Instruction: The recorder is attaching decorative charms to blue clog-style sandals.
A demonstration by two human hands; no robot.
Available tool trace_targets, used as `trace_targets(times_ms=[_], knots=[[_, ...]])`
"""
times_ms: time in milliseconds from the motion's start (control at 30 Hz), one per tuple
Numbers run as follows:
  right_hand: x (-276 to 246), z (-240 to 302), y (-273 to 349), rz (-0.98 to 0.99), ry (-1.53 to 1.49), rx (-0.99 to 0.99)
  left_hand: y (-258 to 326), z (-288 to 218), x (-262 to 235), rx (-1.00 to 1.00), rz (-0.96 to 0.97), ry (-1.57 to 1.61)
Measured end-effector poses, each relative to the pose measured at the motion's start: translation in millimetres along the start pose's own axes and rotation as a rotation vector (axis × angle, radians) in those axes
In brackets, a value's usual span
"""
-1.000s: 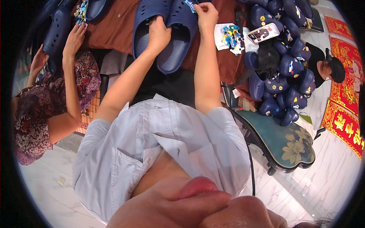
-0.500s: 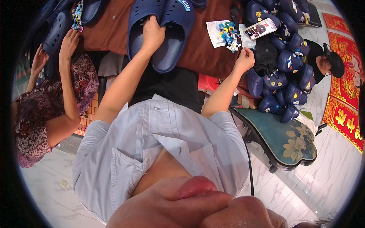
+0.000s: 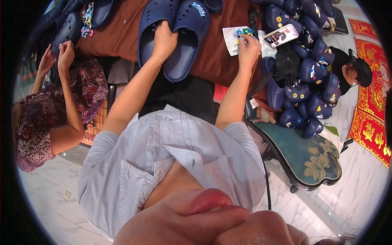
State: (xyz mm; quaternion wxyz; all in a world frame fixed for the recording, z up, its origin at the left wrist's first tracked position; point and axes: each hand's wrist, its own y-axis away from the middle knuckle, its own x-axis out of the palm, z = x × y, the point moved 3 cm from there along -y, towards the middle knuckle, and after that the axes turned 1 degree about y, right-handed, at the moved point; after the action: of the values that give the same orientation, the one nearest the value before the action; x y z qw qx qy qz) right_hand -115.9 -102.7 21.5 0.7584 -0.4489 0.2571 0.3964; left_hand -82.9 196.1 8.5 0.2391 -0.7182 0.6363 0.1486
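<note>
A pair of navy clogs lies side by side on the brown cloth in front of me, toes away. The right clog carries a blue-and-white lettered charm on its upper. My left hand grips the clogs at their inner sides, its fingertips hidden inside the left clog's opening. On a white plastic bag rest colourful shoe charms, mostly blue, green and yellow. Over these charms is my right hand, fingers bent and slightly apart, tips touching them; I see nothing held.
Several navy clogs with charms are heaped at the right, beside a phone. A green floral stool seat stands nearer. At the left, another person's hands hold a navy clog. Another person in a black cap is at far right.
My right hand has moved up and left, from beside the bag onto the charms. My left hand stays on the clogs. The other person's hand has left the charms at the left for their clog.
</note>
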Motion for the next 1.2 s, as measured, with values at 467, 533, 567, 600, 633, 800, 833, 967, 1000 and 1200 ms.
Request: trace_targets(times_ms=[467,533,567,600,633,800,833,967,1000,1200], knots=[[19,20,-12,0.114,0.173,-0.152,3,-5,-4,0.008,-0.024,-0.013],[16,18,-5,-0.020,-0.101,-0.082,2,-4,-4,0.012,-0.027,-0.011],[14,16,0,-0.020,-0.101,-0.082,1,-3,-2,0.023,-0.031,-0.015],[10,13,5,-0.074,-0.098,-0.055,1,-2,-1,0.034,-0.037,-0.019],[6,11,11,-0.124,-0.097,-0.029,1,0,-1,0.031,-0.042,-0.022],[-11,-21,40,-0.226,-0.073,0.204,-3,1,5,0.068,-0.072,0.005],[-11,-34,44,-0.253,-0.118,0.221,-3,1,7,0.066,-0.074,0.001],[-17,-41,47,-0.284,-0.110,0.264,-6,5,6,0.090,-0.104,-0.049],[-16,-42,46,-0.284,-0.108,0.281,-7,7,6,0.080,-0.108,-0.053],[-17,-55,25,-0.296,-0.089,0.258,-5,3,4,0.061,-0.127,-0.052]])
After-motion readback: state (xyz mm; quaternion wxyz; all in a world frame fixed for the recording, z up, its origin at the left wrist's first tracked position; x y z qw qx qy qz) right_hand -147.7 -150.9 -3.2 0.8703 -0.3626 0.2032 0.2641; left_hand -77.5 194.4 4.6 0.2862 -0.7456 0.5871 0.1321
